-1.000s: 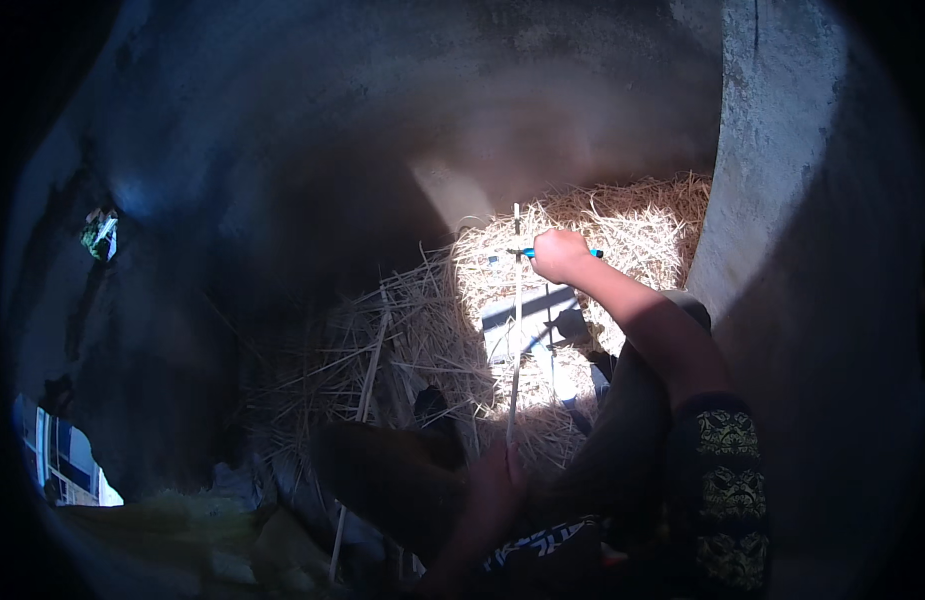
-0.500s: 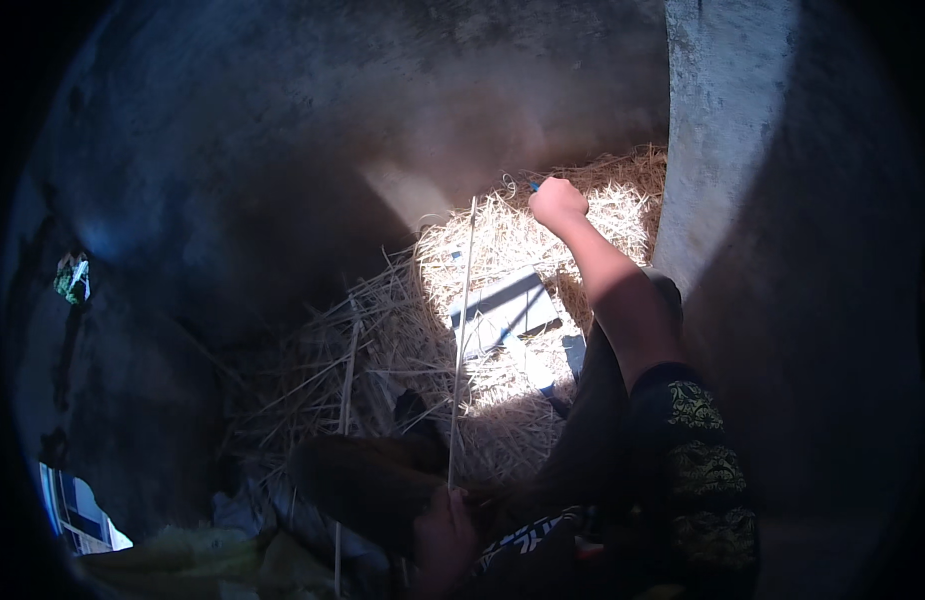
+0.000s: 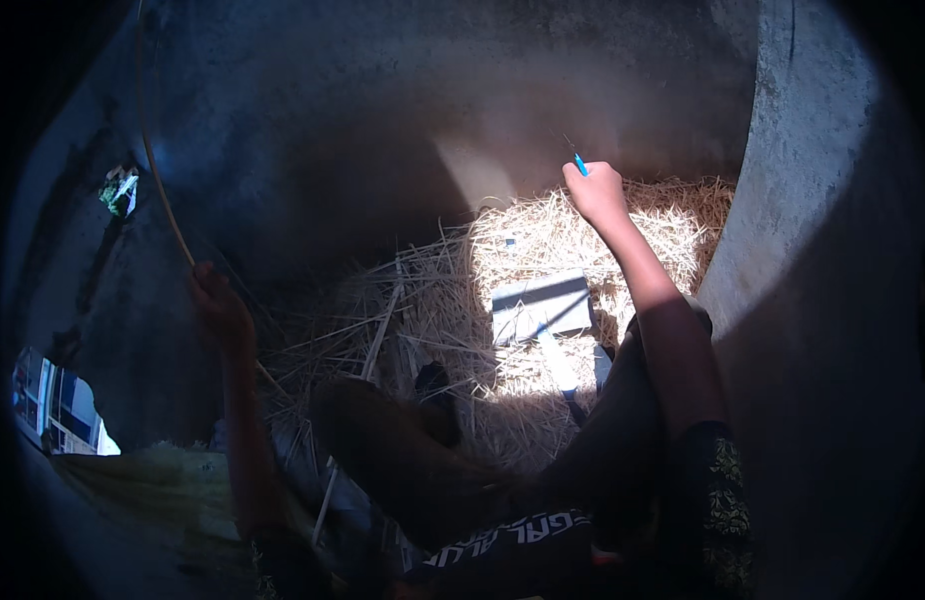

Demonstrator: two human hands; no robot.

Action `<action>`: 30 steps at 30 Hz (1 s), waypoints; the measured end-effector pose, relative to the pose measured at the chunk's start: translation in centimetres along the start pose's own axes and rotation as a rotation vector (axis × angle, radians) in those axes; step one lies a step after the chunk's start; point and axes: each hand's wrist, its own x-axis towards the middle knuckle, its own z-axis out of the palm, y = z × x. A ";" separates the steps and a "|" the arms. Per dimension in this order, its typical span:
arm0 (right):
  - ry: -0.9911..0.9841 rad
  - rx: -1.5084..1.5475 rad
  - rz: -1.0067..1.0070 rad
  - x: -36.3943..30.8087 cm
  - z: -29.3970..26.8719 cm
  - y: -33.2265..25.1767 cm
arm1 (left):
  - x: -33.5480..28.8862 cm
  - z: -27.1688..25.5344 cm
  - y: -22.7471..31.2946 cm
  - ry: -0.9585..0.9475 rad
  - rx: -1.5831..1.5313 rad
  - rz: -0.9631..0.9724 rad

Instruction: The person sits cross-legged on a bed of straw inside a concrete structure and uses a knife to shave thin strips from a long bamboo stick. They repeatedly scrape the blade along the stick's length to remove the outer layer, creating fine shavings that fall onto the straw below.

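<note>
My left hand (image 3: 223, 312) is raised at the left, closed on a long thin pale strip (image 3: 155, 165). The strip rises from my fingers in a slight curve toward the upper edge, and a lower piece of it slants out below the hand. Over the far side of the sunlit straw, my right hand (image 3: 596, 190) is closed around a slim blue-handled tool (image 3: 581, 164). Its blue end sticks up past my thumb; the rest is hidden in the fist. Below that hand, a flat pale rectangular block (image 3: 539, 303) rests on the straw, crossed by a shadow band.
Loose straw-like strips (image 3: 423, 290) cover the ground before my crossed legs (image 3: 383, 435). A pale tool with a dark handle (image 3: 558, 365) lies near the block. Curved grey walls (image 3: 813, 180) stand close around, and greenish cloth (image 3: 153, 495) lies at lower left.
My left hand has moved from my lap up and out to the left, carrying the strip, which now stands at the far left. The right hand still grips the blue-handled tool, now tilted upward.
</note>
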 end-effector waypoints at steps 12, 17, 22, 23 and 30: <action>-0.557 0.188 -0.135 -6.2 5.1 -3.7 | -11.6 10.0 12.9 -0.089 -1.041 -0.905; -0.595 0.837 0.040 -8.7 4.8 -6.0 | -18.3 10.7 19.6 -0.162 -1.372 -1.075; -0.546 0.930 -0.046 -8.0 4.9 -5.1 | -19.9 9.8 21.6 -0.384 -1.369 -1.237; -0.549 0.918 -0.007 -7.4 4.6 -5.0 | -19.8 9.0 21.1 -0.558 -1.345 -1.208; -0.554 0.844 -0.018 -5.3 3.6 -4.0 | -17.3 0.5 20.4 -0.413 -0.340 0.282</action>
